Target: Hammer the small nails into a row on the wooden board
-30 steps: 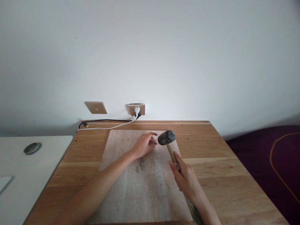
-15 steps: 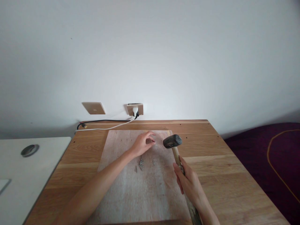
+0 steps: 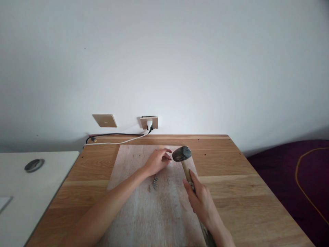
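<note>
My left hand [image 3: 157,162] rests near the far part of a pale wooden board [image 3: 146,212], thumb and forefinger pinched on a small nail that is mostly hidden by the fingertips. My right hand [image 3: 203,199] is wrapped round the wooden handle of a hammer [image 3: 182,154]. Its dark, blocky head hovers just right of the left fingertips, apart from them. Several loose silver nails [image 3: 155,184] lie on the board below my left hand, with another nail [image 3: 168,180] off to their right. A row of small dark marks runs along the board's far part.
The board lies on a wooden tabletop [image 3: 246,199] against a white wall. Behind it are a socket [image 3: 154,122] with plugs, a white cable [image 3: 120,142] and a black cable [image 3: 113,134]. A white surface [image 3: 51,195] adjoins at left; dark purple fabric [image 3: 277,178] is at right.
The hammer and my right hand have moved left, bringing the head closer to my left fingertips. My left hand stays pinched at nearly the same spot. The view has shifted slightly.
</note>
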A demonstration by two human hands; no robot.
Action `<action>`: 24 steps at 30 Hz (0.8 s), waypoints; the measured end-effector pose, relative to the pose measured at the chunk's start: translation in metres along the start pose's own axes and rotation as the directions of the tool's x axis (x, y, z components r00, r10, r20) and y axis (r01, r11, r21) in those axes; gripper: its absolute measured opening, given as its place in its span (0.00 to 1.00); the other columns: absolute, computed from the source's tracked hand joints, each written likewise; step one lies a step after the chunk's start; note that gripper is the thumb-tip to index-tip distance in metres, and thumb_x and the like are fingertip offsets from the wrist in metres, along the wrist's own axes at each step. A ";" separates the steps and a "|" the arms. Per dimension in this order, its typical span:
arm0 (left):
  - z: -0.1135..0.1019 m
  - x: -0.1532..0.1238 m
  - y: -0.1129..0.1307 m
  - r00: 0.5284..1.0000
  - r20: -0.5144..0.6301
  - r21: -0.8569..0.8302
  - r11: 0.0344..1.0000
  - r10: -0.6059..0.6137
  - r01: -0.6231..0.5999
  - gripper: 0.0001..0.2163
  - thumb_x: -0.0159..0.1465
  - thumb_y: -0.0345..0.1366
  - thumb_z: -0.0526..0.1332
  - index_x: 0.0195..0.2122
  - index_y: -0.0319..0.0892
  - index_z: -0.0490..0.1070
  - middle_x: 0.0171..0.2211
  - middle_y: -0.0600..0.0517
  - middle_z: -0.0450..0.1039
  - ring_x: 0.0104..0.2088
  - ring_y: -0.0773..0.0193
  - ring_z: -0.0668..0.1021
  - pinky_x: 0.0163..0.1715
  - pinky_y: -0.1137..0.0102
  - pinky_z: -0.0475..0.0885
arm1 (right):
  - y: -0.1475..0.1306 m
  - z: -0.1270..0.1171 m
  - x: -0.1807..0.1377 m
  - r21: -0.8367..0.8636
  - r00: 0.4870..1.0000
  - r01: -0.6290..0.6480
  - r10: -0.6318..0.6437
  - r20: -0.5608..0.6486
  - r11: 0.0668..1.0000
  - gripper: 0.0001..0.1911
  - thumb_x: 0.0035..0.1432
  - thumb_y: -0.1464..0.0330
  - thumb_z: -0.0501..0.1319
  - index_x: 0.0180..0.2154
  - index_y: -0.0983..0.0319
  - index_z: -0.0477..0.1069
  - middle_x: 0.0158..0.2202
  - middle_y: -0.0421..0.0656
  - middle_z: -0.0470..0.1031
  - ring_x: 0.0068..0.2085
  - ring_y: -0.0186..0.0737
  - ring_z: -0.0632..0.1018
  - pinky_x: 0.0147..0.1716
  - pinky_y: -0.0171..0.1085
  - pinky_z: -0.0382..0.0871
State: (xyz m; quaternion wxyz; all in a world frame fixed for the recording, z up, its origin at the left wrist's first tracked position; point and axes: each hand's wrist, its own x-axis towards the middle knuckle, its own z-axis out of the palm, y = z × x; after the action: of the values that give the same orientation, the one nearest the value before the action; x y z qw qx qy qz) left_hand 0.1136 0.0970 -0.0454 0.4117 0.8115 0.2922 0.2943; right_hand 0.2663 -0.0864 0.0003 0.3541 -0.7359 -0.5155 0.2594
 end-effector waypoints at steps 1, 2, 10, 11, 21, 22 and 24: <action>0.000 0.000 0.000 1.000 -0.002 -0.007 1.000 0.009 -0.009 0.17 0.60 0.25 0.69 0.49 0.44 0.74 0.38 0.51 0.85 0.43 0.57 0.86 0.54 0.61 0.73 | 0.001 0.001 0.001 -0.017 0.999 0.029 -0.029 -0.016 0.999 0.32 0.67 0.52 0.51 0.58 0.68 0.73 0.29 0.49 0.82 0.31 0.49 0.84 0.29 0.39 0.75; 0.000 0.000 0.000 1.000 -0.001 -0.013 1.000 0.017 -0.017 0.17 0.60 0.24 0.69 0.50 0.44 0.74 0.37 0.51 0.86 0.43 0.57 0.86 0.54 0.61 0.73 | 0.002 0.002 0.002 -0.031 0.999 0.042 -0.043 -0.022 0.999 0.31 0.67 0.52 0.51 0.57 0.68 0.74 0.29 0.50 0.82 0.31 0.50 0.84 0.30 0.40 0.76; -0.003 -0.001 0.006 1.000 0.023 -0.005 1.000 0.000 0.001 0.19 0.62 0.27 0.70 0.53 0.47 0.72 0.38 0.53 0.86 0.46 0.56 0.85 0.57 0.60 0.70 | 0.018 -0.002 -0.006 -0.004 0.988 -0.153 0.153 -0.037 0.988 0.38 0.67 0.47 0.51 0.63 0.69 0.69 0.16 0.37 0.71 0.17 0.44 0.75 0.16 0.35 0.65; -0.003 -0.001 0.006 1.000 0.029 -0.001 1.000 0.007 -0.007 0.19 0.62 0.28 0.70 0.54 0.47 0.72 0.38 0.53 0.86 0.47 0.55 0.85 0.57 0.60 0.69 | 0.018 -0.003 -0.006 0.006 0.985 -0.171 0.171 -0.027 0.985 0.39 0.67 0.46 0.51 0.64 0.70 0.68 0.15 0.36 0.69 0.15 0.43 0.73 0.16 0.35 0.64; -0.004 0.001 0.009 0.997 0.076 0.056 0.998 0.032 -0.036 0.20 0.61 0.27 0.71 0.54 0.46 0.74 0.40 0.52 0.86 0.51 0.53 0.83 0.58 0.59 0.68 | 0.013 0.001 -0.008 0.001 0.993 -0.113 0.113 0.022 0.994 0.40 0.69 0.48 0.50 0.66 0.73 0.66 0.15 0.35 0.68 0.16 0.41 0.73 0.17 0.35 0.66; -0.003 0.001 0.008 0.997 0.076 0.052 0.998 0.022 -0.026 0.21 0.61 0.27 0.71 0.55 0.46 0.74 0.39 0.52 0.86 0.50 0.53 0.84 0.57 0.59 0.68 | 0.012 0.001 -0.008 -0.007 0.996 -0.086 0.086 0.017 0.996 0.39 0.70 0.48 0.50 0.66 0.73 0.66 0.17 0.38 0.71 0.19 0.43 0.77 0.20 0.36 0.69; -0.002 0.001 0.007 0.997 0.076 0.047 0.999 0.011 -0.014 0.23 0.61 0.27 0.71 0.57 0.45 0.74 0.39 0.52 0.86 0.50 0.53 0.83 0.57 0.60 0.69 | 0.011 0.001 -0.007 -0.021 0.999 -0.032 0.032 -0.007 0.999 0.38 0.69 0.49 0.51 0.65 0.73 0.68 0.25 0.46 0.79 0.28 0.48 0.83 0.26 0.38 0.74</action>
State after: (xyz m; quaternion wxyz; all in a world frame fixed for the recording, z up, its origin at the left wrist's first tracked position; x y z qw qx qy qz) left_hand 0.1146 0.0953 -0.0378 0.4011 0.8335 0.2783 0.2588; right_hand 0.2698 -0.0950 -0.0085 0.3437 -0.7485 -0.5054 0.2572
